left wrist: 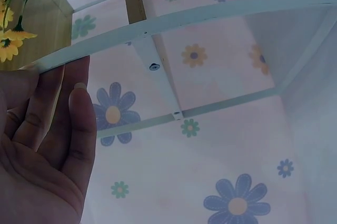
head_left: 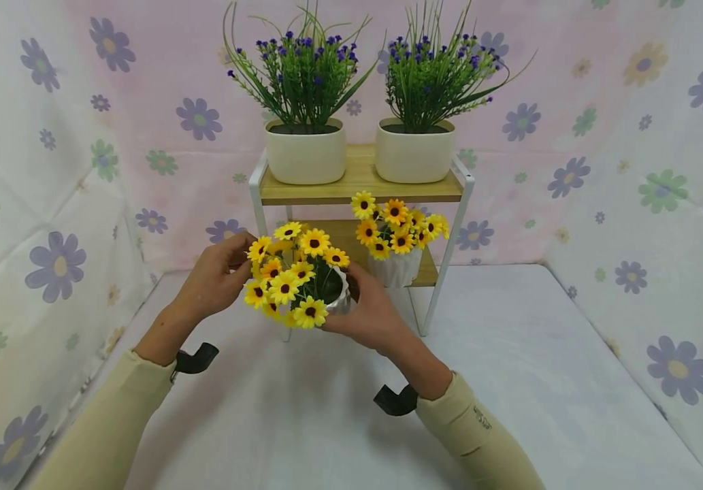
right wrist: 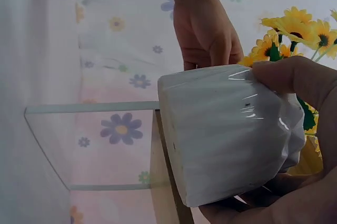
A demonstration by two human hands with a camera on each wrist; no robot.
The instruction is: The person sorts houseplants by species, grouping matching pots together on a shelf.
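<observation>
My right hand (head_left: 371,309) grips a white ribbed flowerpot (right wrist: 226,129) of yellow artificial sunflowers (head_left: 284,275). The pot is tilted, its blossoms toward the left, in front of the small shelf. In the right wrist view its side and base edge show, with the thumb on one side and fingers on the other. My left hand (head_left: 213,275) holds the white leg (left wrist: 105,40) at the shelf's left side, some fingertips hidden behind the bar. A second white pot (head_left: 397,269) of sunflowers (head_left: 397,228) stands on the lower shelf board (head_left: 348,235) at the right.
Two cream planters (head_left: 305,156) with grass and purple flowers stand on the upper wooden board (head_left: 360,167). The shelf rests on a white-covered table (head_left: 498,367). Flower-printed cloth (head_left: 571,136) surrounds it at the back and sides.
</observation>
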